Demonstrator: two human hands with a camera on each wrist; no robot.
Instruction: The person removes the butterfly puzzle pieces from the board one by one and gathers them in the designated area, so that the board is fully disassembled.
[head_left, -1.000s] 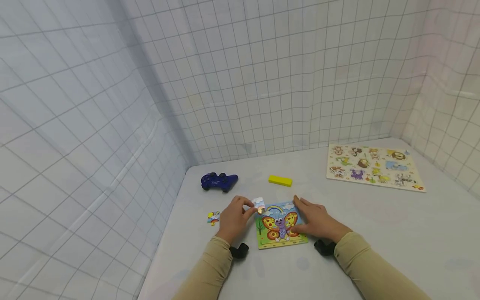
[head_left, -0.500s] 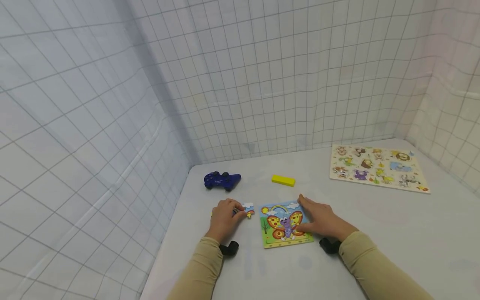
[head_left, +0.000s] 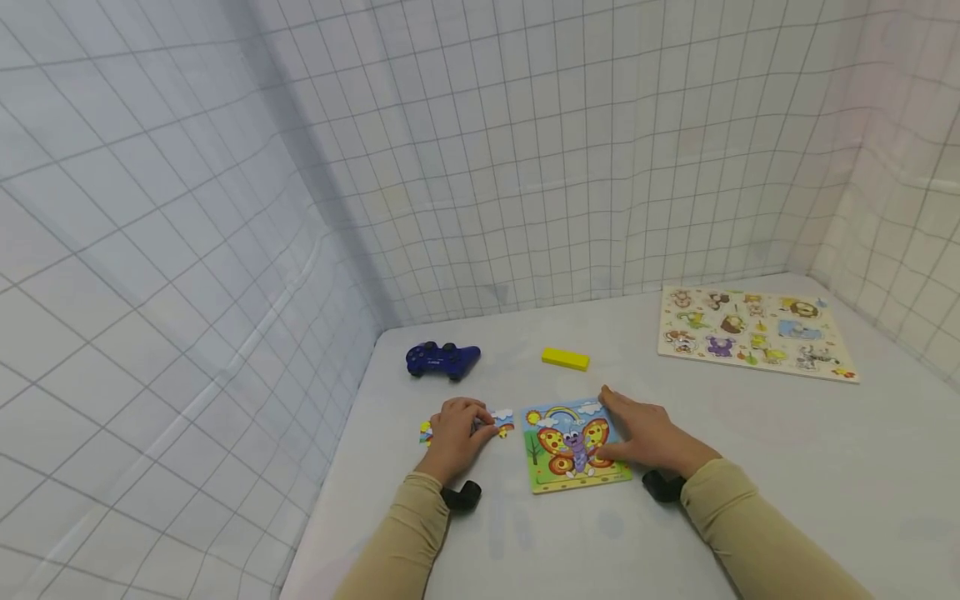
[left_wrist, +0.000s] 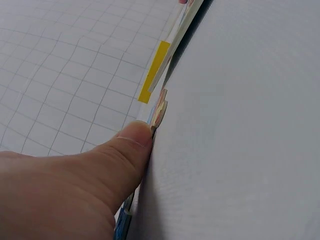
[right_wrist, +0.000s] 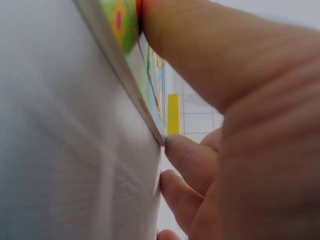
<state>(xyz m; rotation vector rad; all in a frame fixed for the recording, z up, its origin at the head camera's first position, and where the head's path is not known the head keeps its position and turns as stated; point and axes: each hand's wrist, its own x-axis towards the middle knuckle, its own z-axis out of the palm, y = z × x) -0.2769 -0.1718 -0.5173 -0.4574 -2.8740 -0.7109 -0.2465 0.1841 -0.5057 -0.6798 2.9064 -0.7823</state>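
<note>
In the head view, the left hand (head_left: 454, 437) covers part of the loose puzzle pieces (head_left: 504, 422); the right hand (head_left: 651, 433) hides some of the butterfly puzzle's (head_left: 551, 468) right side. The game controller's (head_left: 442, 360) lettering is unreadably small. The bottom edge crops both sleeves (head_left: 765, 529).

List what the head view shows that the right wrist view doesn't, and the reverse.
Head view only: the left hand, loose puzzle pieces, blue game controller and animal board.
Right wrist view only: a close, side-on look along the edge of the butterfly puzzle.
Both: that puzzle, the right hand, yellow block and gridded backdrop.
</note>
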